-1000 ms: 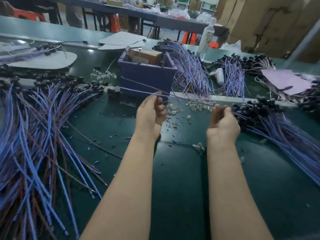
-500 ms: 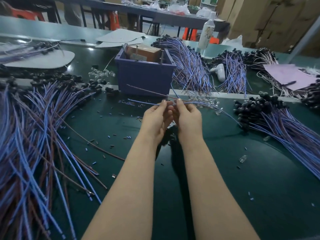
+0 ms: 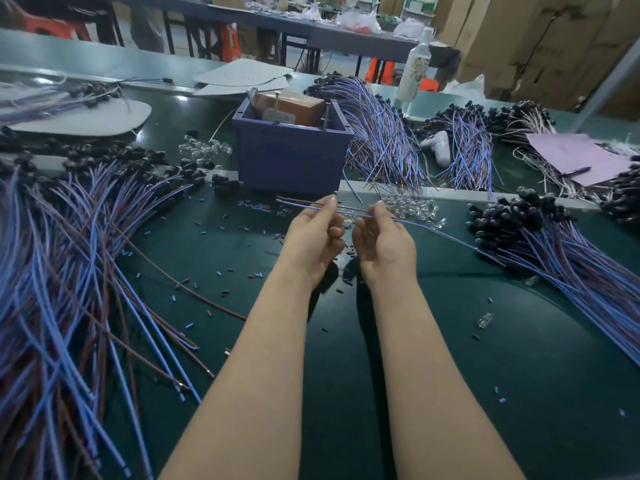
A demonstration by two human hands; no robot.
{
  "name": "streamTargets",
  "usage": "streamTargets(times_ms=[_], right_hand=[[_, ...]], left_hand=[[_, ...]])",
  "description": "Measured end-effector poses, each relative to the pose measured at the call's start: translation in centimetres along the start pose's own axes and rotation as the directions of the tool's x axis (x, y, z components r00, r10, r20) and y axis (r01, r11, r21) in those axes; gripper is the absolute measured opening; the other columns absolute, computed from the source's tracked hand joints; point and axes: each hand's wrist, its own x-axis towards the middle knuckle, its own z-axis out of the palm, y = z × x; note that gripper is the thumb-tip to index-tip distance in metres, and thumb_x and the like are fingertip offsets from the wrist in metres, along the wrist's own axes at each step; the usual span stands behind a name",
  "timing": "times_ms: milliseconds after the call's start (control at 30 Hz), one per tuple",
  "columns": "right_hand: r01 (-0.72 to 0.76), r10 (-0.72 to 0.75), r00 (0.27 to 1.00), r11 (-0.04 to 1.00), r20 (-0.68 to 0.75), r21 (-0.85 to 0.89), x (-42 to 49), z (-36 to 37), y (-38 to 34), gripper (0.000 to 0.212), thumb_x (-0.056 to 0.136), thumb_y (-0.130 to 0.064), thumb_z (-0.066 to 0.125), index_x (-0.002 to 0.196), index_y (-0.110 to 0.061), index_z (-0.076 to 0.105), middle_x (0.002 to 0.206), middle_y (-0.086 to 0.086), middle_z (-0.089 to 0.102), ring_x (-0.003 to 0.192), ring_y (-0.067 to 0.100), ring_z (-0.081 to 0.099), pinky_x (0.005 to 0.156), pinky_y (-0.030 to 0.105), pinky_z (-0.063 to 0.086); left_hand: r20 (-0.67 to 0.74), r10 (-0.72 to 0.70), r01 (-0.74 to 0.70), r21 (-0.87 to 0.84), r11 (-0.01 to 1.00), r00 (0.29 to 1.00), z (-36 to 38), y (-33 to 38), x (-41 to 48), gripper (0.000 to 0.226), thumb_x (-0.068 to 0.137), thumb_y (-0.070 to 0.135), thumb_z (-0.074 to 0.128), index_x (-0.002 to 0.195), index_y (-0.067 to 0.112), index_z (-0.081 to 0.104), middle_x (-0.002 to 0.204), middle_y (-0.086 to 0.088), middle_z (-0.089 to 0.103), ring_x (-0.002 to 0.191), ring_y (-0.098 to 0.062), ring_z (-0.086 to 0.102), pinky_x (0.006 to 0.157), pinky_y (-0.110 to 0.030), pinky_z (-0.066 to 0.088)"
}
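Green table (image 3: 450, 341), wire bundles (image 3: 69, 271) (blue, brown), purple bin (image 3: 294, 157)

My right hand (image 3: 382, 240) come in from the capped bundle (image 3: 519, 220) to meet my left hand (image 3: 313, 237), fingertips touching half a second back, now parted a little, blue wire (image 3: 436, 229) drawn across both, trailing right toward the bundle

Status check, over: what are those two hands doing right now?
Left hand, right hand both pinching a thin blue wire, held off the green mat. Small clear bulbs lie just beyond.
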Motion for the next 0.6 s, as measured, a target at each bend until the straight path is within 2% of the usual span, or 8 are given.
streamTargets(times_ms=[100, 200, 300, 400, 600], right_hand=[[0.085, -0.084, 0.996, 0.987, 0.011, -0.136, -0.08, -0.06, 0.07, 0.025, 0.097, -0.019, 0.052, 0.075, -0.010, 0.056, 0.066, 0.001, 0.057, 0.048, 0.004, 0.057, 0.051, 0.015, 0.051], [0.093, -0.093, 0.996, 0.993, 0.003, -0.077, -0.18, -0.21, -0.30, 0.025, 0.098, -0.018, 0.051, 0.075, -0.008, 0.056, 0.065, 0.003, 0.059, 0.047, 0.005, 0.060, 0.052, 0.016, 0.053], [0.043, -0.043, 0.998, 0.999, 0.050, -0.013, -0.33, -0.21, -0.33, 0.021, 0.097, -0.015, 0.052, 0.078, -0.005, 0.057, 0.060, 0.002, 0.063, 0.050, 0.007, 0.062, 0.056, 0.017, 0.055], [0.053, -0.045, 0.992, 0.997, 0.119, -0.060, -0.49, -0.01, -0.20, 0.019, 0.096, -0.011, 0.052, 0.078, -0.005, 0.056, 0.057, 0.000, 0.065, 0.050, 0.006, 0.062, 0.056, 0.016, 0.055], [0.130, -0.124, 0.988, 0.990, 0.091, -0.061, -0.38, 0.21, -0.01, 0.024, 0.096, -0.009, 0.052, 0.072, -0.006, 0.055, 0.051, -0.004, 0.063, 0.048, 0.004, 0.060, 0.055, 0.015, 0.054]], left_hand=[[-0.031, 0.104, -0.104, 0.005, 0.995, 0.994, -0.02, 0.08, 0.08, 0.020, 0.101, 0.016, 0.044, 0.091, 0.012, 0.061, 0.061, 0.003, 0.040, 0.041, -0.002, 0.033, 0.041, -0.013, 0.028], [-0.110, 0.190, -0.193, -0.023, 0.981, 0.976, -0.29, 0.31, 0.18, 0.025, 0.100, 0.017, 0.045, 0.083, 0.008, 0.061, 0.060, 0.002, 0.039, 0.041, -0.002, 0.033, 0.041, -0.013, 0.027], [-0.125, 0.214, -0.221, -0.043, 0.974, 0.969, -0.33, 0.39, 0.15, 0.029, 0.101, 0.019, 0.044, 0.082, 0.006, 0.062, 0.058, 0.004, 0.043, 0.043, -0.002, 0.036, 0.043, -0.013, 0.031], [-0.095, 0.194, -0.199, -0.048, 0.979, 0.976, -0.12, 0.39, 0.03, 0.031, 0.101, 0.020, 0.043, 0.082, 0.004, 0.062, 0.053, 0.005, 0.044, 0.040, -0.002, 0.034, 0.041, -0.013, 0.029], [-0.149, 0.268, -0.277, -0.046, 0.960, 0.952, -0.42, 0.42, 0.18, 0.036, 0.103, 0.025, 0.038, 0.085, 0.006, 0.063, 0.047, 0.009, 0.040, 0.039, -0.003, 0.025, 0.040, -0.016, 0.020]])
